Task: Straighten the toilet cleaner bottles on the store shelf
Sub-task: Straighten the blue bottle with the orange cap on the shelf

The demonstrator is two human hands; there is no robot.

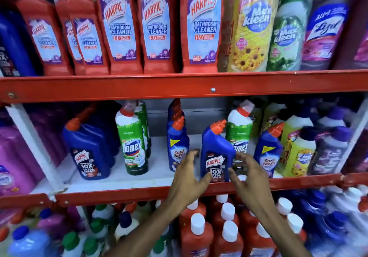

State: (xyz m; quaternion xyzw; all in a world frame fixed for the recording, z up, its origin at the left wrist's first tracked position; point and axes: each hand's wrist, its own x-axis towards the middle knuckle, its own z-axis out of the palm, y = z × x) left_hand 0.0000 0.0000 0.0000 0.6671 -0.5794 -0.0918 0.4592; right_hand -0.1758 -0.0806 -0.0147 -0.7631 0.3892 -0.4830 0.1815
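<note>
A blue Harpic toilet cleaner bottle (216, 153) with a red cap stands near the front edge of the middle shelf, leaning slightly left. My left hand (188, 175) is at its lower left with fingers spread, the thumb against the bottle's base. On the bottle's lower right, my right hand (246, 172) has its fingers curled and apart, just off the bottle. Neither hand grips it. Around it stand two blue Sani Fresh bottles (177, 147) (267, 151), two green-and-white Domex bottles (132, 143) (240, 129) and a row of larger blue Harpic bottles (87, 149).
The red metal shelf rail (119, 191) runs in front of the bottles. Red Harpic Bathroom Cleaner packs (159, 26) and Maxkleen bottles (253, 26) fill the upper shelf. Yellow Maxkleen bottles (298, 149) crowd the right. White-capped red bottles (201, 233) stand below my arms.
</note>
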